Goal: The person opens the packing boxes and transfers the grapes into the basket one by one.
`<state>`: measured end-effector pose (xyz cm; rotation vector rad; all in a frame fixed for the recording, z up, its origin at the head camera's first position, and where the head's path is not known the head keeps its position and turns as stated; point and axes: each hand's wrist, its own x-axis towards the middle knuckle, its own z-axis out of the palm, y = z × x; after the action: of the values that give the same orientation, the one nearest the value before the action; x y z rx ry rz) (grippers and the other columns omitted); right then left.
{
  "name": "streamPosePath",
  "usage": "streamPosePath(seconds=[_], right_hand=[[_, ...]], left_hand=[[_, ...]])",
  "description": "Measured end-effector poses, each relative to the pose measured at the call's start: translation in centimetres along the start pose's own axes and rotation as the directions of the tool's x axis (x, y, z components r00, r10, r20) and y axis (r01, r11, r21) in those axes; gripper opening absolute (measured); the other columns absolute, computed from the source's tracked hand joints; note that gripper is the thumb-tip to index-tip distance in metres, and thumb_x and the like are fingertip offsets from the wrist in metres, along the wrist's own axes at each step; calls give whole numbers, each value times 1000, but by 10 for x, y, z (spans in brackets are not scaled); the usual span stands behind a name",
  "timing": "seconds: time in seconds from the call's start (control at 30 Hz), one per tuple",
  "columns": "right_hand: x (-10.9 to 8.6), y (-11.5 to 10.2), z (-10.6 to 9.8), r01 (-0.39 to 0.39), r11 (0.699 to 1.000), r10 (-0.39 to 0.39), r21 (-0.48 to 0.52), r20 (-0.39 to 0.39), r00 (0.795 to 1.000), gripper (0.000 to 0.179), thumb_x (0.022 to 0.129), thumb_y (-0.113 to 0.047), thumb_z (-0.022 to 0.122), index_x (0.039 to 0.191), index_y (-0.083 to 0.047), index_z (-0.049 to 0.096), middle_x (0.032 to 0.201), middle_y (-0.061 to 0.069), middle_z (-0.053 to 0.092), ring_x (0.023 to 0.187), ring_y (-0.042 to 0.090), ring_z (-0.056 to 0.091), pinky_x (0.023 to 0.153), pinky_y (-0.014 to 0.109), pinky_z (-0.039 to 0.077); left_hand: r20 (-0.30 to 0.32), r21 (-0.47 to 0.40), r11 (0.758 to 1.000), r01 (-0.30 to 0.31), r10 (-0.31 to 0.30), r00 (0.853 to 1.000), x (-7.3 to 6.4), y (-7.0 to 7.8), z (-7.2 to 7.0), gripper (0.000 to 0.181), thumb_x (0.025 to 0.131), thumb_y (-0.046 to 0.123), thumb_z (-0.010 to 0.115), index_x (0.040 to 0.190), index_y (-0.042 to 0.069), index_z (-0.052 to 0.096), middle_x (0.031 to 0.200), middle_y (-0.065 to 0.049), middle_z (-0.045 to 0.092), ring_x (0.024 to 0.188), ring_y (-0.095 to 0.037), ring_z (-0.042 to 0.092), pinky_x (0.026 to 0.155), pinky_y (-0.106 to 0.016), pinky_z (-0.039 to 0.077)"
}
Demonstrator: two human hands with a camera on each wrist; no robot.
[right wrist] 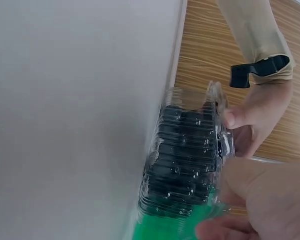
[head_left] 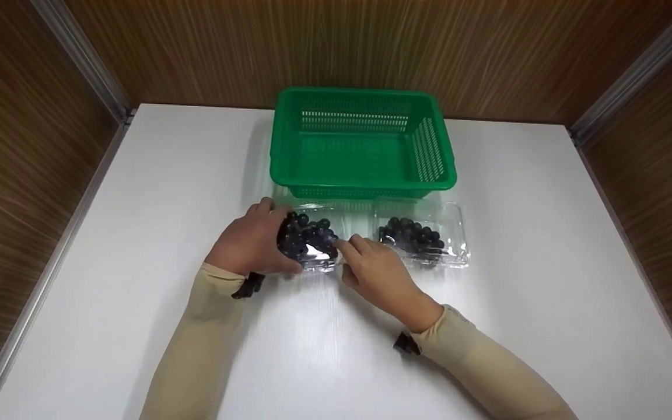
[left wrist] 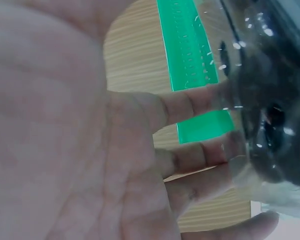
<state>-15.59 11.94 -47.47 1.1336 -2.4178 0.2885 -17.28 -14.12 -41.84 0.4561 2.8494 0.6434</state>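
Note:
In the head view a clear plastic clamshell box (head_left: 319,266) of dark grapes (head_left: 307,233) sits on the white table just in front of the green basket. My left hand (head_left: 251,239) grips its left side, thumb along the front and fingers toward the back; the left wrist view shows those fingers (left wrist: 194,155) against the clear wall. At the box's right edge my right hand (head_left: 380,271) has its curled fingertips on the rim. The right wrist view shows both hands at that edge, the exact finger contact partly hidden. A second clear box (head_left: 457,233) with dark grapes (head_left: 412,233) stands to the right.
Behind the boxes is a green plastic basket (head_left: 350,157) with slotted sides. Wood-grain panels (head_left: 347,46) enclose the white table (head_left: 546,245) at the back and both sides.

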Motion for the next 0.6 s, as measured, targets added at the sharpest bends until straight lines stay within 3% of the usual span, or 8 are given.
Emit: streamPosePath(seconds=[0.13,0.2,0.3,0.43,0.6], right_hand=[[1,5,-9,-98,994,93,58,84,992,44,82,-6,74,125,-5,64,89,4,64,73,20,62,62,33,54],[2,8,-13,-159,982,146,99,128,981,47,85,-13,77,129,-4,64,97,6,66,85,23,65,74,37,56],[2,9,-17,-272,957,251,103,180,951,57,88,-28,77,135,1,61,112,10,64,103,30,60,92,45,49],[3,7,-19,-359,929,333,91,218,917,61,89,-45,75,126,3,68,116,13,62,109,34,51,97,52,39],[5,3,-17,-432,888,385,155,259,886,54,88,-45,79,116,0,72,109,11,66,103,32,53,96,51,39]], left_hand=[[-10,-14,1000,2,-2,1000,2,0,1,107,61,48,98,149,10,50,130,-13,50,119,-30,54,97,-52,52],[-7,-26,1000,2,-2,1000,3,1,1,106,61,49,98,147,10,51,129,-13,50,119,-30,54,97,-51,52],[-1,-39,999,3,-3,1000,4,1,1,105,61,50,98,147,11,51,131,-12,49,120,-30,53,98,-51,52],[8,-31,999,8,-8,1000,4,0,1,106,62,50,97,149,11,50,135,-13,48,122,-29,53,99,-51,51],[11,-15,1000,18,-18,1000,3,1,3,111,62,50,98,152,10,46,138,-16,46,123,-32,52,99,-53,52]])
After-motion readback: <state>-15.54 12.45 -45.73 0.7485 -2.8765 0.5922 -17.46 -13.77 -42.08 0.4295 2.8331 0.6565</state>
